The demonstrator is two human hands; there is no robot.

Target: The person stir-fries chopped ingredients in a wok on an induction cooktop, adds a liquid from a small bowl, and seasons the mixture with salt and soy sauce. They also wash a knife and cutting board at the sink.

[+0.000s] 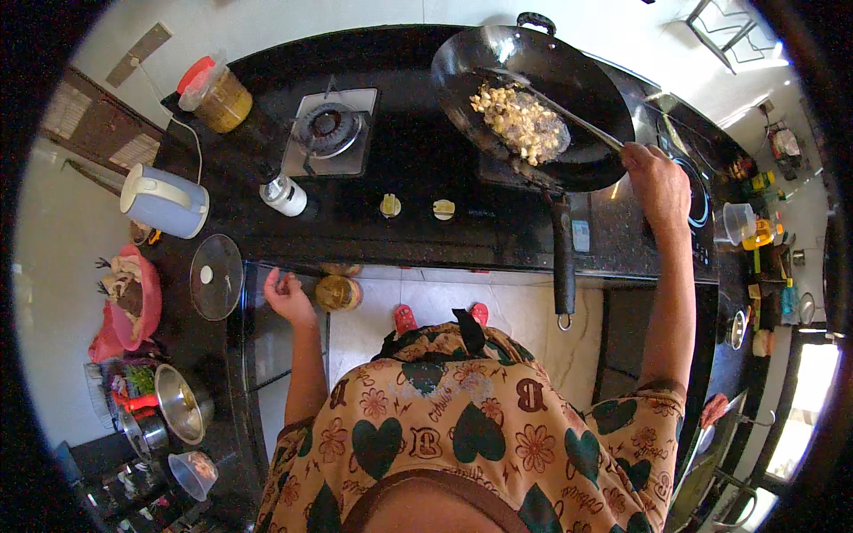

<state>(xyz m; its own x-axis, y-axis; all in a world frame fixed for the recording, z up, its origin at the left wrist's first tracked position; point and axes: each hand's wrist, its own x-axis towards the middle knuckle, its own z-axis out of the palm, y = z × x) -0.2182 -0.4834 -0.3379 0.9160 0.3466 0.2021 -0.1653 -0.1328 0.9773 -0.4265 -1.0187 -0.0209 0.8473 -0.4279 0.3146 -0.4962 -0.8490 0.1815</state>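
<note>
Left hand (290, 298) hangs empty just off the tabletop's (418, 242) front edge, fingers half curled and a bit apart; the wok's handle (563, 258) juts past that edge unheld, so using that hand to steady it would probably help. Right hand (659, 191) has its fingers clamped round the near end of the spatula (573, 116), best kept low, scraping under and folding inward. Food (515, 124) lies in one patch inside the wok (582, 69), spatula head by its far edge; likely wants even turning so nothing catches.
</note>
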